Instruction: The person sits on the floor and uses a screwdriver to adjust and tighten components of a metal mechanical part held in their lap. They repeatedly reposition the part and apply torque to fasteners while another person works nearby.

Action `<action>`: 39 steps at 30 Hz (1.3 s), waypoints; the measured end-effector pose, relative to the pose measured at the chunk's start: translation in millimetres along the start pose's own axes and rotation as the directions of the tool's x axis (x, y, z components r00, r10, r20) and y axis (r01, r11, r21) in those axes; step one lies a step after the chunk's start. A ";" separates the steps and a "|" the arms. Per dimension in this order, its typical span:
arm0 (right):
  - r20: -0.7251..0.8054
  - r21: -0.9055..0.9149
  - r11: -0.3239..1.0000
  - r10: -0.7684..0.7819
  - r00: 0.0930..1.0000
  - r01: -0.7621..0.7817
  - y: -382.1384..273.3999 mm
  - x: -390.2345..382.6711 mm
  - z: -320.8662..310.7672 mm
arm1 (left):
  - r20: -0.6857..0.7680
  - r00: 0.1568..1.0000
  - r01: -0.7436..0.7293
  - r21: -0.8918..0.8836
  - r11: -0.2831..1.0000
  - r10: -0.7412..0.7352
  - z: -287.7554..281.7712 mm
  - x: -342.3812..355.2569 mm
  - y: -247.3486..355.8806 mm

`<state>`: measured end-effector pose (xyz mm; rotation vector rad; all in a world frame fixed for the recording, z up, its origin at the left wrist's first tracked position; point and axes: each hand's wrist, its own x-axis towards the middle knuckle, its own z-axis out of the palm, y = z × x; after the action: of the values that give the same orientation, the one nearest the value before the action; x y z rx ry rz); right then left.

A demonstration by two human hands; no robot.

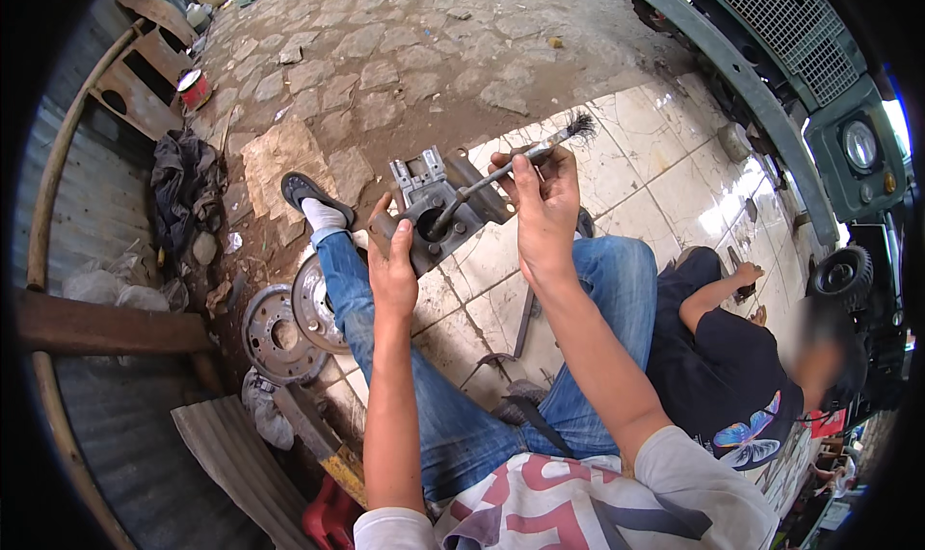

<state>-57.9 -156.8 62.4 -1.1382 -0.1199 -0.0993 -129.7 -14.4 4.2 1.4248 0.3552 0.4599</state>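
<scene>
Above my lap is a grey metal housing (451,247), with bolts, a round dark opening and a slotted block on its far side. My left hand (393,273) is closed round its left edge, thumb on top. My right hand (547,203) pinches a slim grey rod (493,176) between thumb and fingers. The rod slants down to the left, and its lower end sits at the housing's opening. Dark bristles (580,125), like a brush head, stick out past my right fingers in line with the rod. Whether rod and bristles are one piece is hidden.
Round metal discs (275,333) lie left of my leg. A long metal bar (525,324) rests on the tiles (665,179) between my legs. At the right a co-worker in a dark shirt (737,377) bends low, near a green vehicle (829,155). Corrugated sheets (222,473) lean at lower left.
</scene>
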 end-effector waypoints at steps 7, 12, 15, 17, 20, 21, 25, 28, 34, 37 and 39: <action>0.010 -0.030 0.996 -0.087 0.996 0.087 7.4 6.3 1.4 | 0.001 1.000 -0.030 0.075 0.997 0.030 -0.4 -0.2 -0.1; 0.135 -0.173 0.982 -0.046 0.990 0.070 3.0 12.2 -5.2 | -0.009 1.000 -0.023 0.004 1.000 0.023 -2.5 -0.7 -2.7; 0.191 -0.351 0.932 -0.021 0.981 0.088 -2.7 14.2 -11.2 | -0.023 1.000 -0.020 0.007 1.000 0.020 -8.5 3.1 -10.5; 0.210 -0.387 0.916 -0.029 0.977 0.110 -4.0 13.6 -12.1 | -0.036 0.998 -0.053 0.036 0.998 0.054 -9.7 4.6 -11.3; 0.192 -0.304 0.944 -0.074 0.979 0.131 -3.1 12.1 -9.3 | -0.030 0.999 -0.036 0.042 0.998 0.038 -11.9 3.7 -8.5; 0.216 -0.375 0.909 -0.106 0.971 0.182 -1.9 11.5 -9.5 | -0.020 1.000 -0.020 0.034 0.999 0.020 -11.5 3.2 -6.3; 0.315 -0.533 0.772 -0.199 0.928 0.346 5.1 8.7 -13.3 | -0.021 1.000 0.004 -0.024 1.000 -0.004 -8.7 1.5 -0.3; 0.326 -0.544 0.779 -0.147 0.934 0.312 10.1 6.6 -14.4 | -0.039 0.999 -0.024 0.033 0.999 0.026 -4.8 1.5 0.6; 0.214 -0.369 0.919 -0.065 0.975 0.142 23.2 2.5 -15.2 | -0.036 0.999 -0.006 0.022 1.000 0.007 -5.1 5.5 -8.2; 0.223 -0.341 0.929 -0.067 0.973 0.142 23.2 2.6 -13.1 | -0.029 0.999 0.017 0.013 1.000 -0.016 -2.0 5.0 3.6; 0.230 -0.332 0.934 -0.054 0.972 0.130 23.7 3.6 -10.9 | -0.015 0.999 0.032 -0.041 0.999 -0.032 -1.8 8.4 2.1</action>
<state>-50.6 -157.0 37.1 -1.4942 -0.3631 -0.0807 -123.4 -8.5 6.4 1.3750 0.3793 0.4502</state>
